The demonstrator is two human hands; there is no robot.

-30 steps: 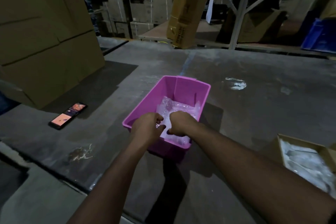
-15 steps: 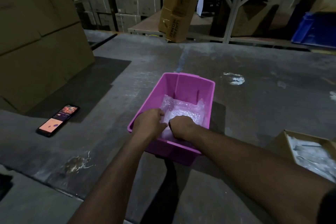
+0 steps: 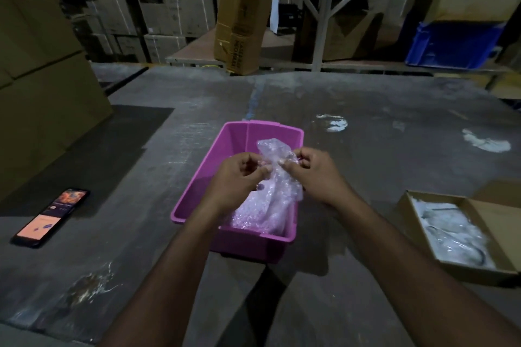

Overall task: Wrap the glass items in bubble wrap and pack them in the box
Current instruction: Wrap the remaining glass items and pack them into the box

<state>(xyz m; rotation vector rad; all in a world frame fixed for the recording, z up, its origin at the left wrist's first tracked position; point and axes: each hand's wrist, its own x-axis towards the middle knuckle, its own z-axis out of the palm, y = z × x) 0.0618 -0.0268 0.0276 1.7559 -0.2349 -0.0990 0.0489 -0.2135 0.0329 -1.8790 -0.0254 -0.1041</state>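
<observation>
Bubble wrap [image 3: 270, 194]: crumpled clear bundle, lower part down in the bin's near-right end, top end raised above the rim betw. both hands. What's wrapped inside can't be made out.
Pink bin [image 3: 197, 194]: open-top plastic tub on the gray floor, centre of view. Holds only the wrap bundle as far as visible; far-left part of its floor shows bare.
L hand [image 3: 239, 177]: above the bin's left half, fingers curled, thumb + fingertips pinching the wrap's left edge near the top.
R hand [image 3: 313, 175]: above the bin's right wall, fingers curled, pinching the wrap's right edge just opposite the left one. Both hands close together, wrap stretched betw. them.
Cardboard box [image 3: 417, 205]: open, on the floor well right of the bin; inside a whitish, plastic-looking filling w/ dark curved lines, contents unclear.
Phone [image 3: 50, 217]: flat on the floor well left of the bin, screen lit.
Big cartons [image 3: 42, 87]: stacked far left.
Tall carton [image 3: 245, 14]: upright beyond the bin, by the racking.
Blue crate [image 3: 454, 45]: far right, on the low shelf.
</observation>
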